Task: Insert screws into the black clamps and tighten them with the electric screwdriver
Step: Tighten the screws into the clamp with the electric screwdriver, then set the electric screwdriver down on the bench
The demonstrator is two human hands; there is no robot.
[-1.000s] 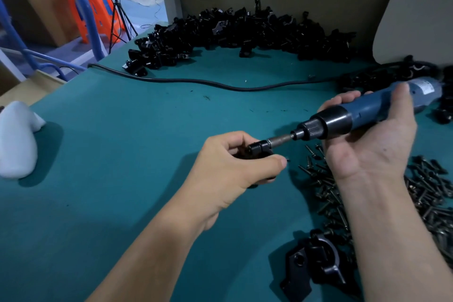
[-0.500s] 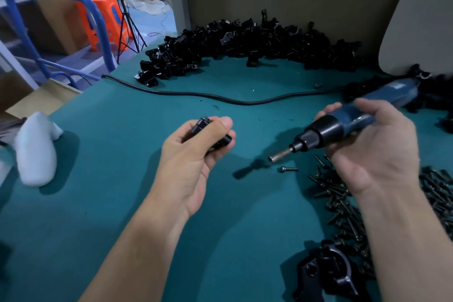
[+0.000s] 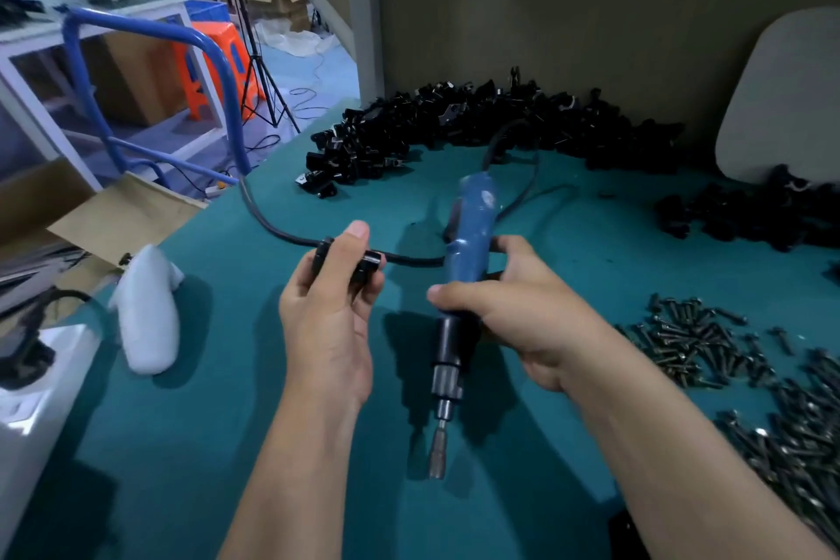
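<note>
Grips one clamp (image 3: 359, 266) in L hand (image 3: 327, 323), fingers curled round it, thumb on top; prob. lifted for checking or tossing to far pile (image 3: 454, 123). Holds screwdriver (image 3: 468, 241) in R hand (image 3: 522, 318), fist round mid-body, bit (image 3: 438, 455) parked pointing near, clear of clamp just left. Leaves screws (image 3: 691, 346) at right.

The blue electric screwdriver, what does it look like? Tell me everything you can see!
The blue plastic-looking electric screwdriver has a long round body, a black collar, a silvery chuck and a metal bit. It is held above the teal table, bit pointing down toward the camera. The right hand wraps its middle. A black cable leaves its blurred far end. The left hand, holding a small black clamp, is beside it, not touching.
</note>
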